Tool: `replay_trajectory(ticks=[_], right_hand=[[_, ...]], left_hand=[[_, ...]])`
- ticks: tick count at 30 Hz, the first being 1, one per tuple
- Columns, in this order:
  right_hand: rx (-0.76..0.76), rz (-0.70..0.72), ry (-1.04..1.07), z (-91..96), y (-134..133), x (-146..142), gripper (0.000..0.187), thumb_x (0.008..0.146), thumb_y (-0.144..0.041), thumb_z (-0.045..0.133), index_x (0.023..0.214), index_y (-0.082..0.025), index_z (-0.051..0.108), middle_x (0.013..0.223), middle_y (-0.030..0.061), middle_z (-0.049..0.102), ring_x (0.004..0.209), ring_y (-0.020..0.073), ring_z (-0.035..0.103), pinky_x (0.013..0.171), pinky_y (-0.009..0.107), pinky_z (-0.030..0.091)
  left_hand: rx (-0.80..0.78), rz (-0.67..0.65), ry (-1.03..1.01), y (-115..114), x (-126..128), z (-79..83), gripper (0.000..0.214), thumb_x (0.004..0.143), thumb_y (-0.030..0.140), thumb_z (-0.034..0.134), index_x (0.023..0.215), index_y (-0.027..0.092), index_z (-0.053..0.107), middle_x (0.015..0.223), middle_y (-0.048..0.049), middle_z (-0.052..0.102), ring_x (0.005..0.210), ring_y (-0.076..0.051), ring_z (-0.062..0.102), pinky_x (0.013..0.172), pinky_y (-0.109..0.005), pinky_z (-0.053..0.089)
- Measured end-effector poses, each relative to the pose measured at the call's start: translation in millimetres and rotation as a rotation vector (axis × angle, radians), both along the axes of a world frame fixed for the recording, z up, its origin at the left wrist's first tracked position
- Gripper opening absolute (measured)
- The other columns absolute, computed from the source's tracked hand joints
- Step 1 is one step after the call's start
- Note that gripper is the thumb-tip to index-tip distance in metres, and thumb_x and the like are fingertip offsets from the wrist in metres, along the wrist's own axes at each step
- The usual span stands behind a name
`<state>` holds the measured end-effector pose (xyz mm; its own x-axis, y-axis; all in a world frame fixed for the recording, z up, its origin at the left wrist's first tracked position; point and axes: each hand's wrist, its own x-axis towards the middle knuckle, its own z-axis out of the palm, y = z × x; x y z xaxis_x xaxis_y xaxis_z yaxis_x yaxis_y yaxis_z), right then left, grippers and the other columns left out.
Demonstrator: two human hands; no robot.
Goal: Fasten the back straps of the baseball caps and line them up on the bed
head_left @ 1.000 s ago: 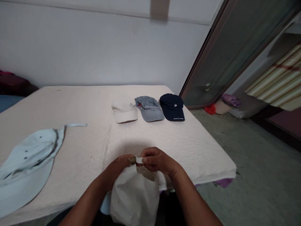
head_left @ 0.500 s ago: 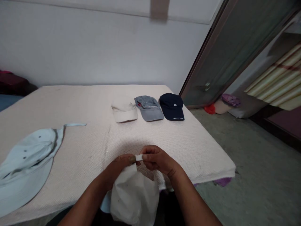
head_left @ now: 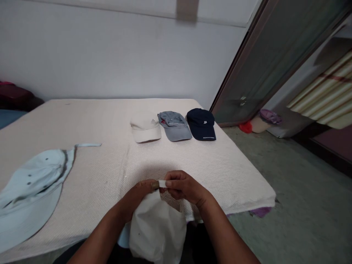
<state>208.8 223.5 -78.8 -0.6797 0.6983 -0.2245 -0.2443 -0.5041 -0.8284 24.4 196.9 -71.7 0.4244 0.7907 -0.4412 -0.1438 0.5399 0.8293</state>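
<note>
A white cap point(head_left: 158, 225) hangs in front of me at the bed's near edge, its crown toward me. My left hand point(head_left: 140, 192) is closed on the cap's back edge, by a brass-coloured buckle point(head_left: 155, 185). Between thumb and fingers, my right hand point(head_left: 180, 186) pinches the end of the white strap point(head_left: 162, 184) that comes out of the buckle. Part of the strap and the left fingertips are hidden.
On the bed point(head_left: 96, 117) lie a beige cap point(head_left: 145, 129), a grey cap point(head_left: 175, 126) and a navy cap point(head_left: 202, 124) in a row. A pale blue cap point(head_left: 35, 183) with its strap loose lies at the left. A wall stands behind; a bin point(head_left: 262, 123) is on the floor at right.
Hardly anything differs. Both hands keep hold of the cap and its strap in almost the same place; the other caps have not moved.
</note>
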Motion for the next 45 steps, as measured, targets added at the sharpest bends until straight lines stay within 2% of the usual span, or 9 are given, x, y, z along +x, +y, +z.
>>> replay_trajectory(ticks=[4, 10, 17, 23, 30, 35, 40, 43, 45], right_hand=[[-0.018, 0.025, -0.022, -2.8, 1, 1, 0.014, 0.07, -0.025, 0.064, 0.069, -0.012, 0.058, 0.064, 0.0015, 0.06, 0.037, 0.0017, 0.029, 0.036, 0.019, 0.013], [-0.019, 0.081, -0.025, -5.7, 2, 3, 0.012, 0.069, -0.024, 0.063, 0.068, -0.012, 0.059, 0.045, -0.006, 0.045, 0.035, 0.0028, 0.028, 0.035, 0.018, 0.015], [-0.032, 0.024, -0.024, -2.9, 2, 0, 0.014, 0.07, -0.024, 0.062, 0.066, -0.012, 0.056, 0.058, -0.0007, 0.058, 0.035, 0.0014, 0.029, 0.034, 0.018, 0.014], [-0.031, 0.064, -0.031, -1.5, 1, 1, 0.016, 0.071, -0.026, 0.063, 0.065, -0.013, 0.055, 0.045, -0.0059, 0.045, 0.034, 0.0025, 0.026, 0.034, 0.018, 0.012], [0.028, 0.071, -0.07, -4.2, 2, 0, 0.017, 0.076, -0.026, 0.06, 0.069, -0.011, 0.059, 0.048, -0.0053, 0.045, 0.037, 0.0027, 0.026, 0.035, 0.019, 0.013], [0.072, 0.108, -0.1, -8.1, 1, -2, 0.02, 0.075, -0.031, 0.063, 0.068, -0.013, 0.057, 0.044, -0.0075, 0.04, 0.037, 0.0034, 0.028, 0.036, 0.018, 0.018], [0.091, -0.046, -0.102, -8.3, -1, -1, 0.027, 0.081, -0.039, 0.056, 0.073, -0.013, 0.057, 0.054, -0.0032, 0.051, 0.041, 0.0046, 0.039, 0.041, 0.019, 0.026], [0.088, -0.105, -0.119, -9.1, -2, 1, 0.034, 0.083, -0.044, 0.051, 0.079, -0.012, 0.059, 0.065, 0.0027, 0.059, 0.05, 0.0085, 0.051, 0.049, 0.022, 0.035], [0.061, -0.129, -0.129, -10.4, -2, 3, 0.032, 0.081, -0.043, 0.054, 0.076, -0.012, 0.058, 0.063, 0.0021, 0.058, 0.049, 0.0081, 0.049, 0.048, 0.021, 0.033]], left_hand=[[0.015, -0.016, 0.003, -1, 0, -0.7, 0.021, 0.078, 0.035, 0.056, 0.069, 0.017, 0.063, 0.061, 0.001, 0.055, 0.054, -0.011, 0.043, 0.055, -0.023, 0.034], [-0.005, 0.02, 0.023, -1, 2, -1.4, 0.019, 0.076, 0.032, 0.057, 0.065, 0.017, 0.06, 0.06, 0.0015, 0.052, 0.054, -0.011, 0.041, 0.053, -0.022, 0.033], [0.007, -0.032, 0.049, 0, 0, 0.7, 0.022, 0.077, 0.034, 0.054, 0.07, 0.015, 0.062, 0.064, -0.0001, 0.054, 0.056, -0.012, 0.043, 0.054, -0.023, 0.034], [0.003, -0.003, -0.003, -1, 2, -2.5, 0.021, 0.076, 0.032, 0.057, 0.063, 0.016, 0.056, 0.056, 0.0034, 0.048, 0.05, -0.009, 0.038, 0.049, -0.022, 0.03], [-0.016, -0.048, 0.016, -1, 1, -1.5, 0.022, 0.077, 0.034, 0.058, 0.07, 0.014, 0.062, 0.056, 0.0025, 0.051, 0.048, -0.008, 0.039, 0.048, -0.02, 0.028], [-0.059, -0.037, -0.046, -1, 1, -7.8, 0.018, 0.074, 0.03, 0.062, 0.064, 0.015, 0.061, 0.05, 0.0037, 0.05, 0.042, -0.006, 0.036, 0.044, -0.02, 0.023], [-0.092, 0.086, -0.185, 1, -1, -3.1, 0.017, 0.073, 0.029, 0.061, 0.076, 0.014, 0.067, 0.065, -0.0037, 0.064, 0.058, -0.015, 0.055, 0.06, -0.026, 0.041], [-0.178, 0.138, -0.274, 2, -6, -1.4, 0.021, 0.074, 0.031, 0.06, 0.081, 0.013, 0.068, 0.073, -0.0069, 0.067, 0.066, -0.019, 0.06, 0.068, -0.03, 0.044], [-0.205, 0.17, -0.319, 3, -9, -2.9, 0.023, 0.075, 0.032, 0.059, 0.084, 0.013, 0.068, 0.074, -0.0076, 0.067, 0.066, -0.019, 0.06, 0.068, -0.03, 0.045]])
